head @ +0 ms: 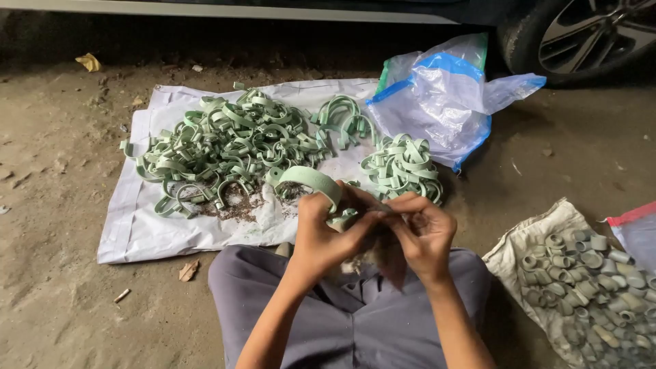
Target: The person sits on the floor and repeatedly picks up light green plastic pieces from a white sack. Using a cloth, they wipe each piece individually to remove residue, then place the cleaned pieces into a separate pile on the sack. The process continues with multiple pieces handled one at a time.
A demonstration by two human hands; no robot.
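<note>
**Both hands closed on one green U-shaped clip, above the lap**

Ground: bare dirt, beyond and to both sides of the hands. A car tyre (581,34) sits far ahead and to the right of the right hand.

White sheet (137,225) is spread on the dirt directly ahead of both hands, reaching out to the left of the left hand.

Large heap of green clips (225,140) lies on the sheet, ahead and to the left of the left hand. Dark grit on the sheet at its near edge.

Clear plastic bag with blue edging (444,102): ahead and right of the right hand, partly on the sheet.

Cloth sack (526,239) on the ground right of the right hand, carrying a pile of short green sleeves (588,280).

Smaller heap of clips (403,167): just ahead of the right hand.

Left hand (324,236): fingers curled shut around the green U-shaped clip (311,179), whose arch rises just above the knuckles.

Right hand (420,229): fingers pinched in, touching the left hand at the clip's lower end. What the fingertips grip there is hidden.
</note>
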